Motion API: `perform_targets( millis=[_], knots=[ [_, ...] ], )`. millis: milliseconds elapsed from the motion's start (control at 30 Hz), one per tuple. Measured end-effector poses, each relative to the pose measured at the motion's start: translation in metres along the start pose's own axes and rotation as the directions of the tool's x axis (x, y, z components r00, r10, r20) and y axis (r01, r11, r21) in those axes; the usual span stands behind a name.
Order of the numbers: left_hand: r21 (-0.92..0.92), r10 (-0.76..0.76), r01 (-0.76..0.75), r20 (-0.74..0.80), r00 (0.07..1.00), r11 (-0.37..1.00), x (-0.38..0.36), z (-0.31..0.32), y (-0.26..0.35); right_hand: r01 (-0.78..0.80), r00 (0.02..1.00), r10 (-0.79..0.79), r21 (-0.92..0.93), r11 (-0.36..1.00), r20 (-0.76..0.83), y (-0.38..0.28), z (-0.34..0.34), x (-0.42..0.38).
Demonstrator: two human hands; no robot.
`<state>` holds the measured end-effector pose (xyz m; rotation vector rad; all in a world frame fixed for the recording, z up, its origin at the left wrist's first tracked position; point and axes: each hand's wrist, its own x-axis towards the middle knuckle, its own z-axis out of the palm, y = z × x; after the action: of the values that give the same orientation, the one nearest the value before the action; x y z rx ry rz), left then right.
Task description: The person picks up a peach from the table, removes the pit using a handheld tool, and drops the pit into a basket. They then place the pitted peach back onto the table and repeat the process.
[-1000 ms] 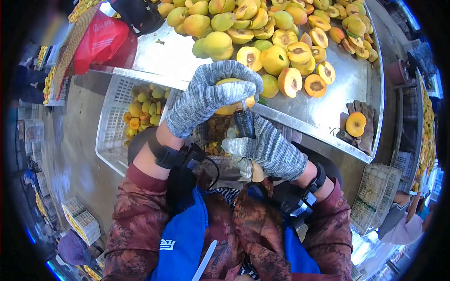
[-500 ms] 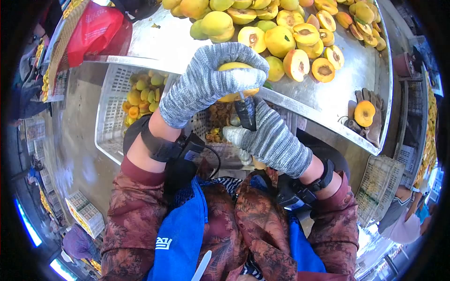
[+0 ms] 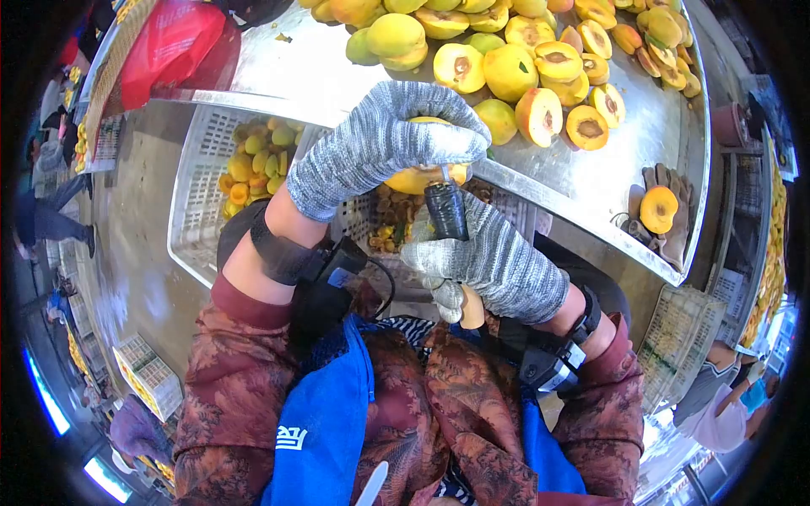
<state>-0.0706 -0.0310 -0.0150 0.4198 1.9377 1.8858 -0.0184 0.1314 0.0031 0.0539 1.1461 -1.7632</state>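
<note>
Holding the yellow fruit in the middle of the view, the left hand curls snugly over its top, thumb across the near side. The right hand is wrapped around a tool with a black handle, whose metal tip meets the fruit at 5 o'clock; how deep it sits, I cannot tell. Working well here probably means short, controlled strokes, a firm hold on the fruit, and the left thumb off the tip's line. With 12 straight ahead, the near edge of the metal surface slants from 10 to 4 just beyond the hands, so knuckles could knock it. Cut halves crowd 2 o'clock; bare metal at 11 and 3 offers room. 1 basket of fruit stands at 9; another, holding scraps, opens below at 7.
</note>
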Motion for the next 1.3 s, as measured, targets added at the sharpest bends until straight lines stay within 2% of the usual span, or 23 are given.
perform_targets(
  millis=[67,233,300,400,433,500,533,567,600,633,667,767,833,867,900,933,1033,1100,1200,1300],
  knots=[
    [-0.054,-0.022,0.021,-0.022,1.000,0.998,0.000,0.001,-0.002,-0.005,0.999,0.003,-0.061,0.998,-0.033,-0.001,0.001,0.001],
    [-0.010,0.021,-0.022,-0.037,0.999,1.000,0.000,0.004,-0.003,0.012,0.995,-0.032,-0.195,0.981,-0.099,0.015,-0.007,0.008],
    [-0.017,0.041,-0.042,-0.046,0.998,0.999,-0.001,0.006,-0.002,0.060,0.963,-0.207,-0.618,0.784,-0.170,0.029,-0.016,0.015],
    [-0.004,0.021,-0.021,-0.067,0.998,1.000,0.000,0.006,0.000,0.114,0.946,-0.261,-0.555,0.824,-0.192,0.027,-0.013,0.015],
    [-0.033,-0.026,0.025,-0.043,0.999,0.999,0.001,0.004,-0.003,0.116,0.946,-0.263,-0.559,0.821,-0.190,0.029,-0.012,0.016],
    [-0.061,-0.066,0.065,-0.025,0.997,0.996,0.001,0.002,-0.007,0.236,0.904,-0.396,-0.586,0.775,-0.159,0.034,-0.013,0.019],
    [-0.067,-0.034,0.032,-0.030,0.999,0.997,0.000,0.003,-0.008,0.155,0.940,-0.304,-0.603,0.782,-0.153,0.028,-0.013,0.017],
    [-0.073,-0.001,-0.001,-0.035,0.999,0.997,-0.001,0.004,-0.007,0.155,0.941,-0.304,-0.610,0.777,-0.147,0.019,-0.010,0.012],
    [-0.057,-0.062,0.060,-0.029,0.998,0.997,-0.002,0.004,-0.001,0.077,0.987,-0.127,-0.396,0.915,-0.103,0.009,-0.007,0.006],
    [-0.059,-0.054,0.051,-0.037,0.998,0.997,-0.003,0.004,-0.001,-0.042,0.999,0.040,-0.167,0.985,-0.016,0.002,-0.005,0.003],
    [-0.067,-0.053,0.051,-0.036,0.998,0.996,-0.003,0.004,-0.001,0.037,0.998,-0.041,-0.077,0.996,-0.044,0.004,0.001,0.002],
    [-0.087,-0.011,0.007,-0.046,0.999,0.996,-0.003,0.006,-0.002,0.078,0.991,-0.095,-0.164,0.983,-0.099,0.014,0.002,0.005],
    [0.009,0.024,-0.023,-0.106,0.994,1.000,-0.003,0.008,-0.002,0.097,0.984,-0.124,-0.203,0.974,-0.127,0.019,-0.003,0.009],
    [-0.090,-0.003,-0.005,-0.090,0.996,0.996,-0.003,0.007,-0.008,0.100,0.986,-0.129,-0.242,0.965,-0.108,0.020,-0.006,0.011],
    [-0.090,0.000,-0.008,-0.091,0.996,0.996,-0.003,0.008,-0.009,0.104,0.987,-0.133,-0.281,0.954,-0.088,0.020,-0.008,0.013],
    [-0.076,-0.013,0.005,-0.106,0.994,0.997,-0.003,0.008,-0.010,0.028,0.998,-0.036,-0.137,0.990,-0.057,0.010,-0.003,0.006],
    [-0.055,-0.013,0.004,-0.157,0.988,0.998,-0.006,0.013,-0.001,0.112,0.989,-0.123,-0.122,0.986,-0.085,0.008,0.003,0.005],
    [-0.026,0.033,-0.040,-0.217,0.976,0.999,-0.006,0.014,0.002,0.106,0.989,-0.116,-0.106,0.989,-0.088,0.006,0.002,0.006],
    [-0.050,0.008,-0.019,-0.197,0.980,0.999,-0.005,0.013,0.003,-0.037,0.999,0.033,-0.120,0.992,-0.033,-0.003,0.001,0.002],
    [-0.058,-0.005,-0.005,-0.177,0.984,0.998,-0.006,0.013,0.003,-0.038,0.999,0.039,-0.061,0.997,0.016,0.001,-0.002,0.000]
  ],
)
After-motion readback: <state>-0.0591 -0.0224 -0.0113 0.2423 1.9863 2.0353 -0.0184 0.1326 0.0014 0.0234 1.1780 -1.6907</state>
